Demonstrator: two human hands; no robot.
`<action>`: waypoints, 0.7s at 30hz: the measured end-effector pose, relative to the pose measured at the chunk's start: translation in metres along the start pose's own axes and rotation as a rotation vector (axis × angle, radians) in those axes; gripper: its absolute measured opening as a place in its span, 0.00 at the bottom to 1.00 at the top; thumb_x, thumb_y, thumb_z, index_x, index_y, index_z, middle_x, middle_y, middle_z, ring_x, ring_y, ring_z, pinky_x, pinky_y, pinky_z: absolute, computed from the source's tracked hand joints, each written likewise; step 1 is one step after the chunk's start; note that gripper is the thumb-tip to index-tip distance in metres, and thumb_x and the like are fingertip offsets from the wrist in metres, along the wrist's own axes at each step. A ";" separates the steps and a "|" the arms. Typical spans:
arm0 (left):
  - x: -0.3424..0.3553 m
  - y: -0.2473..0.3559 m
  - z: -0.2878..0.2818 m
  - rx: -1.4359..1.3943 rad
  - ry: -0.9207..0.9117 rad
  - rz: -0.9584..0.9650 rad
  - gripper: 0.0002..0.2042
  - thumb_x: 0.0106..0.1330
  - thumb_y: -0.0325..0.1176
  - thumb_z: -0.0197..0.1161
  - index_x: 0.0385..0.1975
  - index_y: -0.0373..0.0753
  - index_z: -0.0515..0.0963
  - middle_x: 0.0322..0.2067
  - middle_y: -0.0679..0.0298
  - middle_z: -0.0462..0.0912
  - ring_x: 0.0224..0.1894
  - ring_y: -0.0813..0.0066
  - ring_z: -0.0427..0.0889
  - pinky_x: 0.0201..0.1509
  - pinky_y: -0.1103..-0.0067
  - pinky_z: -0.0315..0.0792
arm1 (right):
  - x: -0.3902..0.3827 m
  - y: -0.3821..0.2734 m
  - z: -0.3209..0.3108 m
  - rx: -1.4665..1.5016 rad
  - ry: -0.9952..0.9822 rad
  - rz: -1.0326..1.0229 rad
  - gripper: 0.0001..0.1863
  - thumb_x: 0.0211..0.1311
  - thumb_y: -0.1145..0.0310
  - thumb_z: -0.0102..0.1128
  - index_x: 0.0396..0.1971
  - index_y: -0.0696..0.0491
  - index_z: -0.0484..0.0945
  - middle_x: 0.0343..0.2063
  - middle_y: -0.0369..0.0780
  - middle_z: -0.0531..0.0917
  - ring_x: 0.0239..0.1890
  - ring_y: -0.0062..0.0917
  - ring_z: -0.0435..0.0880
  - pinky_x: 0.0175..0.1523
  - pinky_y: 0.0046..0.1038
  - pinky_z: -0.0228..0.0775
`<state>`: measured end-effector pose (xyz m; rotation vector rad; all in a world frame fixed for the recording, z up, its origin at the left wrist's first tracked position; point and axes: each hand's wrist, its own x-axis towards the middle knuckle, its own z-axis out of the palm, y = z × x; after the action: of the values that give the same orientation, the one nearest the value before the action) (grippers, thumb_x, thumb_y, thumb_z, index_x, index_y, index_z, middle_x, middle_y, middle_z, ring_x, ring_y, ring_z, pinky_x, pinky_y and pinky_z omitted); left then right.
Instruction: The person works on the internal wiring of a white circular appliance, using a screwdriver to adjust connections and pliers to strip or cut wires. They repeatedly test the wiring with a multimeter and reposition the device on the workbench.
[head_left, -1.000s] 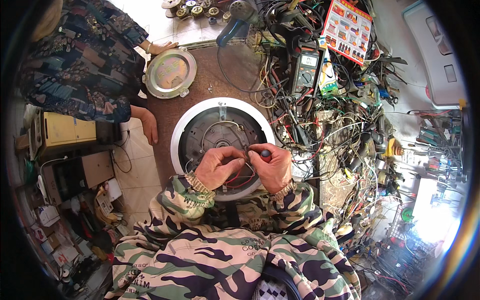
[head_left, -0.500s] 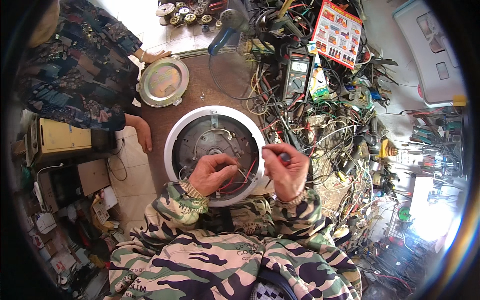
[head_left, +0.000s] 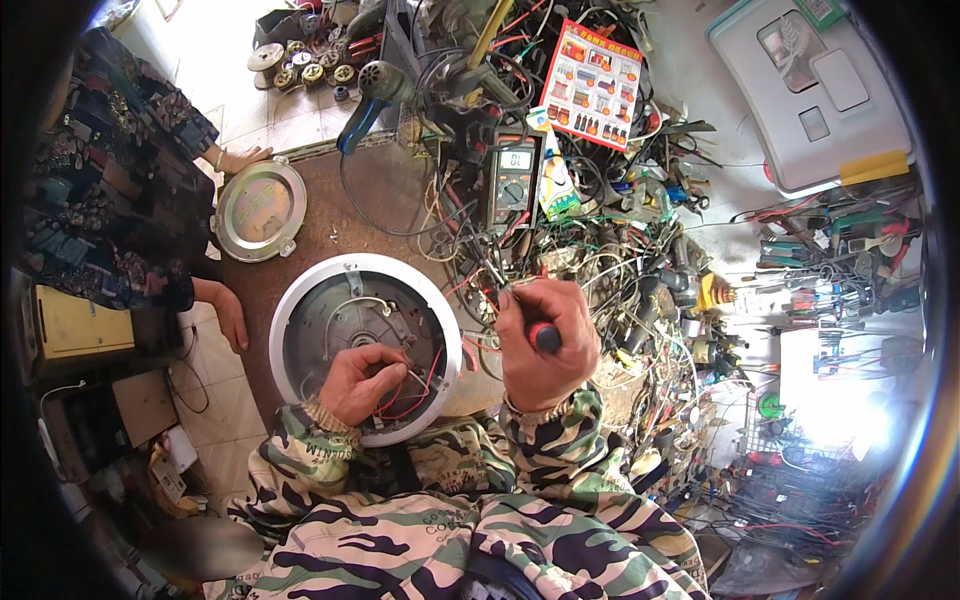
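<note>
Right hand [head_left: 550, 362] has moved off the round housing [head_left: 276, 348] since the earlier frames; it's now to the right of it, over the edge of the wire pile [head_left: 625, 270]. Left hand [head_left: 358, 388] stayed put over the housing. Whole view has swung too, so everything sits further left.

Left: thumb and forefinger pinching a thin pale wire [head_left: 417, 378] at the housing's lower right, red wires [head_left: 437, 372] looping just beside. Right: fingers curled round a red-and-black tool handle [head_left: 545, 337]; thumb and forefinger tips close together, can't tell if anything's between them.

Housing: white rim, dark inside, on the brown table [head_left: 385, 225] right in front of the wearer. Metal lid [head_left: 260, 210] lies upper left of it, co-worker's hand [head_left: 243, 160] next to that. Loose screws [head_left: 335, 238] between lid and housing. Multimeter [head_left: 512, 187] up beyond the right hand, display lit.
</note>
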<state>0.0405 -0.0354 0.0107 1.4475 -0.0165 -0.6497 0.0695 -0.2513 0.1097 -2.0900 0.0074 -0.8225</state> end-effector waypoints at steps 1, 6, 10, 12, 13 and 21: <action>0.000 -0.004 0.001 -0.003 0.006 0.040 0.08 0.68 0.29 0.63 0.39 0.29 0.82 0.36 0.63 0.84 0.39 0.79 0.79 0.46 0.79 0.73 | 0.000 -0.003 0.000 -0.054 0.021 -0.031 0.11 0.50 0.80 0.74 0.33 0.56 0.82 0.31 0.41 0.84 0.29 0.29 0.85 0.34 0.27 0.78; 0.001 -0.012 -0.002 -0.032 -0.017 0.047 0.09 0.69 0.31 0.63 0.38 0.30 0.82 0.31 0.65 0.83 0.33 0.80 0.78 0.38 0.79 0.74 | 0.009 -0.010 0.005 -0.163 0.083 -0.185 0.12 0.49 0.79 0.76 0.34 0.57 0.84 0.32 0.41 0.84 0.29 0.30 0.86 0.32 0.27 0.78; 0.002 -0.007 -0.002 0.021 -0.007 0.063 0.10 0.69 0.33 0.65 0.39 0.30 0.82 0.29 0.66 0.83 0.33 0.80 0.78 0.38 0.78 0.74 | 0.028 -0.031 0.006 -0.161 0.109 -0.293 0.13 0.49 0.80 0.77 0.36 0.57 0.84 0.32 0.42 0.84 0.28 0.30 0.85 0.30 0.27 0.77; -0.001 -0.008 -0.001 -0.037 -0.028 0.041 0.09 0.68 0.30 0.64 0.39 0.30 0.82 0.30 0.66 0.84 0.33 0.81 0.79 0.39 0.80 0.75 | 0.040 -0.048 0.006 -0.155 0.125 -0.363 0.15 0.48 0.80 0.77 0.36 0.57 0.83 0.31 0.42 0.84 0.28 0.28 0.85 0.30 0.26 0.77; -0.001 -0.008 -0.001 -0.062 -0.034 0.031 0.08 0.67 0.29 0.64 0.39 0.30 0.82 0.30 0.66 0.84 0.33 0.81 0.80 0.40 0.81 0.75 | 0.045 -0.056 0.008 -0.145 0.127 -0.389 0.15 0.48 0.80 0.77 0.36 0.57 0.83 0.31 0.42 0.84 0.27 0.28 0.85 0.30 0.26 0.77; 0.005 -0.021 0.004 -0.041 0.005 0.123 0.08 0.66 0.29 0.65 0.38 0.30 0.84 0.29 0.63 0.85 0.32 0.82 0.82 0.38 0.82 0.76 | 0.080 -0.108 0.024 -0.117 0.127 -0.569 0.13 0.51 0.78 0.77 0.36 0.56 0.83 0.32 0.42 0.84 0.26 0.25 0.83 0.29 0.25 0.76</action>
<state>0.0346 -0.0412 -0.0101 1.3972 -0.0874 -0.5431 0.1149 -0.1892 0.2229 -2.1725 -0.5012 -1.3162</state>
